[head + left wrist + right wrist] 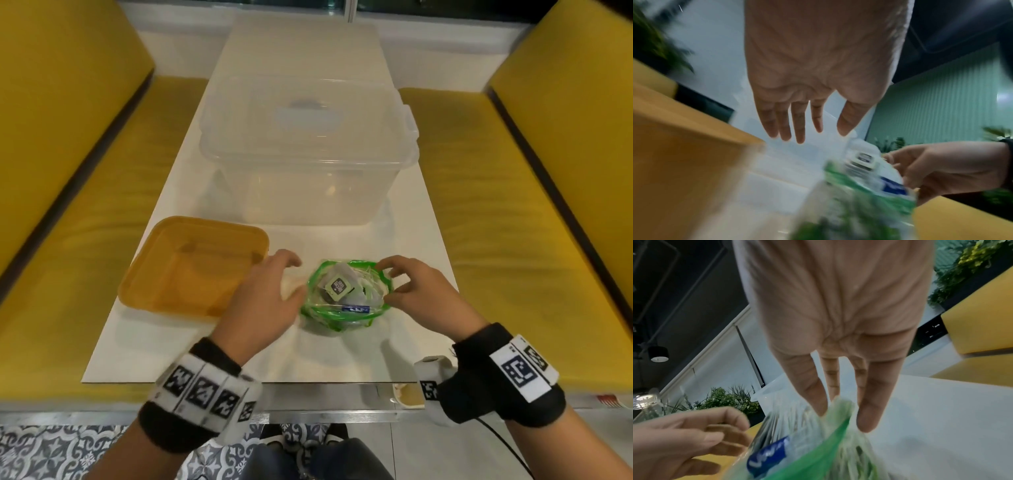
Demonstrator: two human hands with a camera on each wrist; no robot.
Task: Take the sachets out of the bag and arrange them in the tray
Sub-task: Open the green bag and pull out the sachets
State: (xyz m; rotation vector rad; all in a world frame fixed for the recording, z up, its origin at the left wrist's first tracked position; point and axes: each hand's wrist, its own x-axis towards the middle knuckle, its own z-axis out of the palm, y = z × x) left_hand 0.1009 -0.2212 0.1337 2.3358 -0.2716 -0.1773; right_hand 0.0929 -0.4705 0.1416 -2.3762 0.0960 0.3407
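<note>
A clear bag with a green rim point(318, 308) stands open on the white table, with several sachets point(337, 285) in it; the top one carries a dark square label. My right hand point(383, 283) spreads over the bag's right rim. In the right wrist view its straight fingertips point(867, 421) touch the green rim point(818, 456). My left hand point(298, 277) hovers just left of the bag, between it and the orange tray point(191, 267). In the blurred left wrist view its fingers point(799, 129) hang straight and hold nothing. Nothing shows inside the tray.
A large clear lidded box point(308, 154) stands on the table just behind the bag and tray. Yellow benches point(68, 205) run along both sides of the narrow table point(239, 353). The table's near edge lies under my wrists.
</note>
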